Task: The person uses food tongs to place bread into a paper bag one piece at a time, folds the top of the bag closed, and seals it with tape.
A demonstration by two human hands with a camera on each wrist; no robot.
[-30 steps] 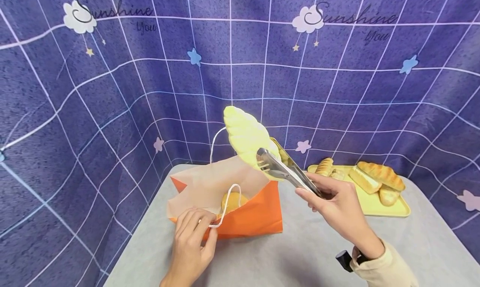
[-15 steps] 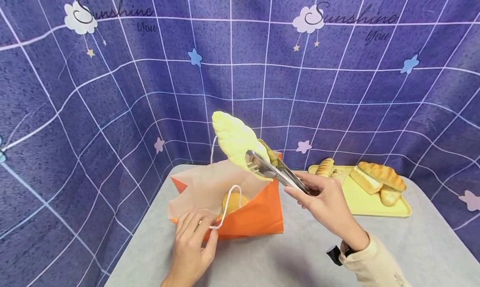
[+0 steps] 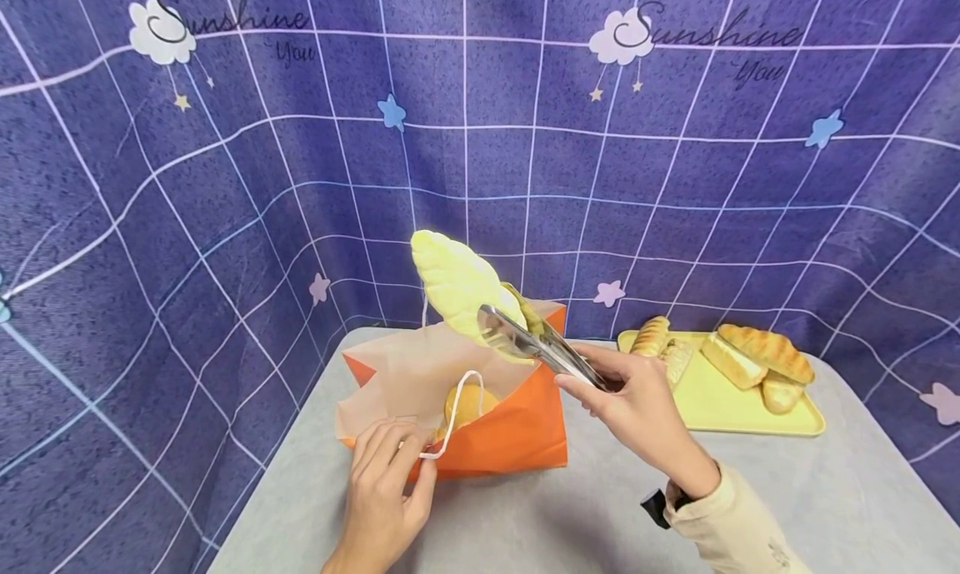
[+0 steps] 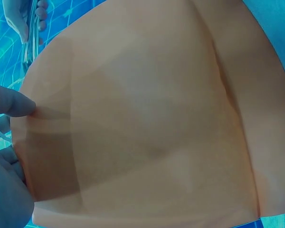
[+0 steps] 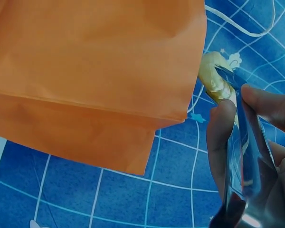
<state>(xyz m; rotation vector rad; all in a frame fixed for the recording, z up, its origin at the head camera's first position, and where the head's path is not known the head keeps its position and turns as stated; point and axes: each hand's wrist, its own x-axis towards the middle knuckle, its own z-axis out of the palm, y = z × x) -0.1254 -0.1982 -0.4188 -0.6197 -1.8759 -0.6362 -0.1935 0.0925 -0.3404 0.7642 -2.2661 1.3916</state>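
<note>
Clock basis: head view, twelve o'clock away from the person.
Croissant (image 3: 453, 282): hung in the air, tilted, its free tip toward eleven o'clock; its near end sat between the tongs (image 3: 555, 357). It was not inside the orange bag (image 3: 513, 441); whether it was squarely above the mouth could not be told.
Right hand (image 3: 633, 399): grasped the tongs, which pinched the croissant; the croissant lay at ten o'clock from this hand, well apart.
Left hand (image 3: 390, 470): pinched the near rim of the bag, thumb on one face and fingers on the other; the croissant lay at one o'clock from it, not touching.
Bag contents: a round bun (image 3: 461, 403) showed in the mouth, partly behind a white handle (image 3: 452, 421).
Tray (image 3: 720, 411): yellow, on the worktop (image 3: 615, 491) at three o'clock from the bag; loaves (image 3: 767, 349) rested on it.
Step in hand: judged to be bringing the croissant to the bag by tongs.
Next move: judged to call for centring over the mouth, lowering past the handle, then easing the tongs, with the left hand steadying the rim.
</note>
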